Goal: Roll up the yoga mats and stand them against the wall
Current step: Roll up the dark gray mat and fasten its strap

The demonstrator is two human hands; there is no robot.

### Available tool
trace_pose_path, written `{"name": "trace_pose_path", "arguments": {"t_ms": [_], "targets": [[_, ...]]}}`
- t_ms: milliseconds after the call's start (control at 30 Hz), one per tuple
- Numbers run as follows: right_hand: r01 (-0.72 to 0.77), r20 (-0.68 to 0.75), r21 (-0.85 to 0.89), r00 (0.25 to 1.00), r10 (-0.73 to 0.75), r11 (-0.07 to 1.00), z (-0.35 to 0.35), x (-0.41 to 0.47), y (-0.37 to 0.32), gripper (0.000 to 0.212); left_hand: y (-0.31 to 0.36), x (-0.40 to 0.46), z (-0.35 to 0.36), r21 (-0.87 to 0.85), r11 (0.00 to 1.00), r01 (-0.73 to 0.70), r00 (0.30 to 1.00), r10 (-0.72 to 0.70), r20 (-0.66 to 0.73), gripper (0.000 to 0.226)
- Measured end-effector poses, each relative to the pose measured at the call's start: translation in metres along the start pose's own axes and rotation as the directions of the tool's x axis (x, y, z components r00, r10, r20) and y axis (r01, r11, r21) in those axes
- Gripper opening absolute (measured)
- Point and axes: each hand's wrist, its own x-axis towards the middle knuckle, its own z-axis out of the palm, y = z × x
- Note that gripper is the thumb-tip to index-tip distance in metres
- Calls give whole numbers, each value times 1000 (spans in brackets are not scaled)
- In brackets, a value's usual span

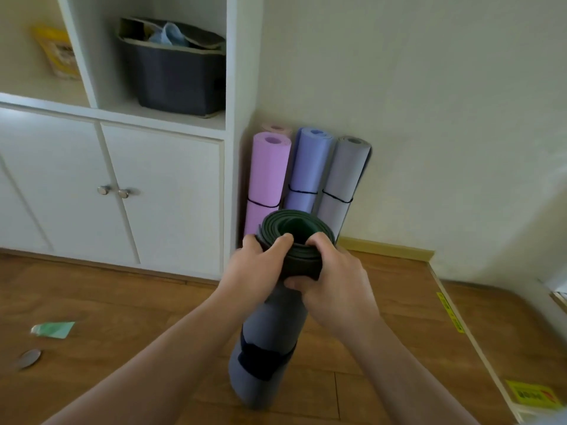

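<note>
Your left hand (259, 266) and right hand (333, 276) both grip the top end of a rolled dark grey mat (270, 342), fingers curled over its rim, the right thumb pressed under the loose outer edge. The mat stands upright on the wooden floor (122, 317), a dark strap (260, 360) wrapped round its lower part. Behind it, against the wall (429, 118) beside the white cabinet (122, 185), stand a pink mat (268, 173), a purple mat (308, 167) and a light grey mat (342, 179), each bound with a thin black band. A fourth roll (276, 128) seems to stand behind the pink one. A dark bin (178, 75) sits on the shelf above.
</note>
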Motion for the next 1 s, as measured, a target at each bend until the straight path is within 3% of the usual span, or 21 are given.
{"name": "trace_pose_path", "arguments": {"t_ms": [100, 367, 600, 833, 1000], "targets": [[10, -65, 11, 998, -9, 1000, -10, 28, 8, 51, 12, 24, 4, -74, 995, -62, 998, 64, 21, 57], [58, -142, 3, 988, -57, 998, -35, 155, 42, 48, 83, 133, 32, -223, 972, -74, 995, 87, 50, 40], [9, -135, 11, 991, -7, 1000, -18, 265, 87, 48, 98, 241, 68, -235, 970, -53, 993, 77, 93, 43], [19, -138, 61, 990, -10, 998, -5, 347, 112, 52, 108, 331, 90, -120, 976, -183, 983, 179, -45, 52], [-96, -24, 175, 995, 101, 980, 42, 367, 152, 80, 79, 356, 109, -75, 978, -194, 979, 198, 44, 32]]}}
